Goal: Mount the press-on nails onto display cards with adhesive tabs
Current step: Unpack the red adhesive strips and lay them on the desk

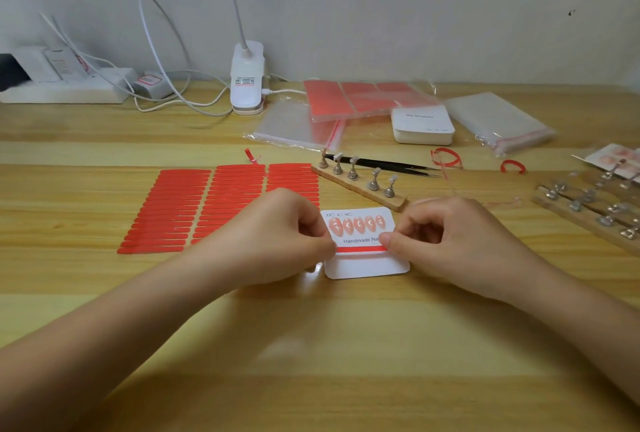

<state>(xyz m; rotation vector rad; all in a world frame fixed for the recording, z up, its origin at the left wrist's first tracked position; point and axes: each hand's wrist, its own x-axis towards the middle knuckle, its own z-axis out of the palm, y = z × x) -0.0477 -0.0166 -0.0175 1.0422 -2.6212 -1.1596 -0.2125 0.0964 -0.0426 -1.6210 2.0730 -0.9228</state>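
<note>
A white display card [367, 267] printed "Handmade Nails" lies flat on the wooden table, with a row of several pink press-on nails [357, 224] mounted along its top. A red adhesive strip [362, 249] runs across the card below the print. My left hand [277, 237] pinches the strip's left end, fingers curled. My right hand [450, 241] pinches its right end with thumb and forefinger. A sheet of red adhesive strips [194, 209] lies left of the card, partly under my left hand.
A wooden bar with metal nail stands [360, 182] and black tweezers [391, 165] lie behind the card. More stands [588, 206] sit at right. Plastic bags [498, 121], a card stack [423, 126], red sheets [363, 99], a clip lamp [247, 81] and a power strip [65, 88] line the back.
</note>
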